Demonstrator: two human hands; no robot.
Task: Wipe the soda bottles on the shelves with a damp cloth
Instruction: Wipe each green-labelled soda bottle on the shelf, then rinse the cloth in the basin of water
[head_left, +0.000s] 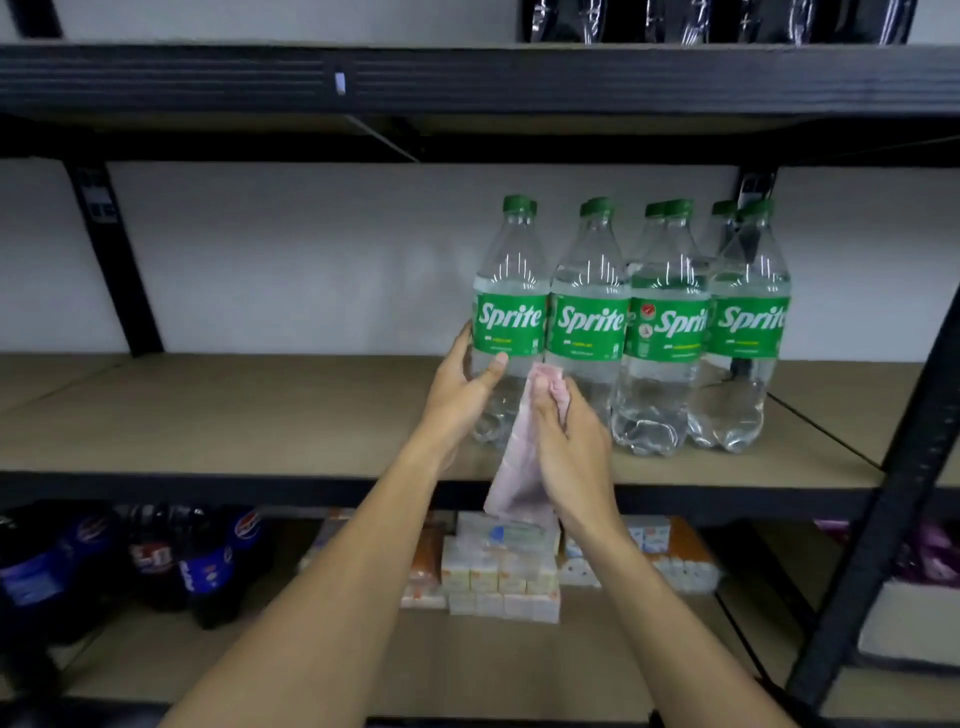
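Note:
Several clear Sprite bottles with green labels and green caps stand in two rows on the middle shelf (260, 415), right of centre. My left hand (465, 387) grips the lower body of the leftmost front Sprite bottle (510, 317), thumb across its front. My right hand (569, 441) is closed on a pale pink cloth (517, 467), held against the lower front of that same bottle. The cloth hangs down past the shelf's front edge.
Dark cola bottles (208, 561) stand on the lower shelf at left, with small boxed packs (501, 577) in the middle. A black upright post (878, 519) runs down the right side. Dark wrapped items (717, 21) sit on the top shelf.

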